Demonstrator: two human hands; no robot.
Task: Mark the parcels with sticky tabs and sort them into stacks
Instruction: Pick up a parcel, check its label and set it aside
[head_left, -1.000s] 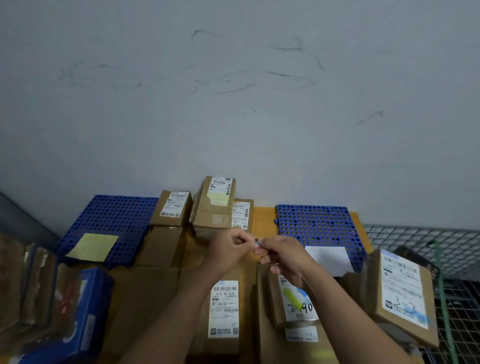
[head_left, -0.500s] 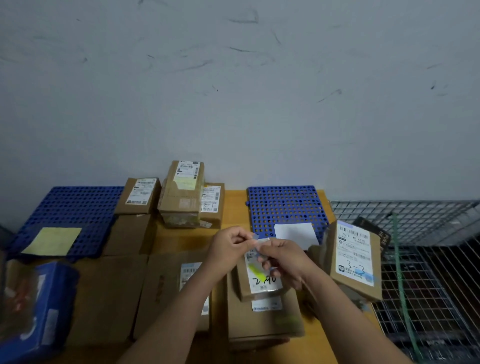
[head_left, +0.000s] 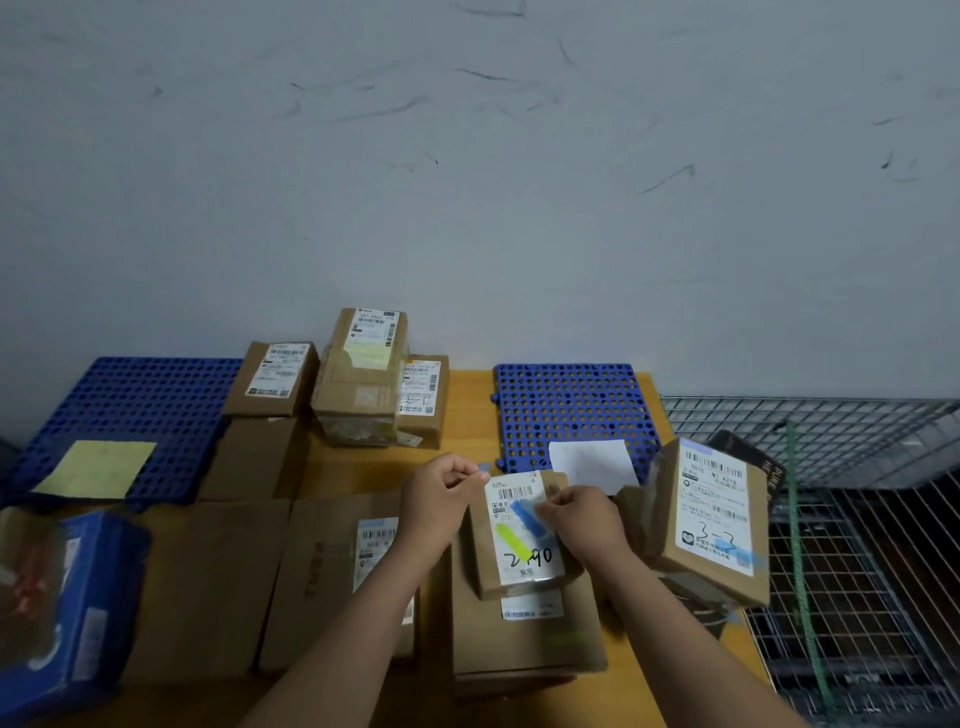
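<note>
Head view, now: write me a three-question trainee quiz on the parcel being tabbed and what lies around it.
1. True or false: the small parcel being marked carries a blue tab and a yellow-green tab.
2. The yellow note lies on: A the left blue mat; B the right blue mat; C a parcel.
3. Fill in: the ___ hand pinches the blue tab.
Key: 1 true; 2 A; 3 right hand.

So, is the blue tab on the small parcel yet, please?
On: the blue tab lies on the small parcel, across its label, right hand pinching its end.
</note>
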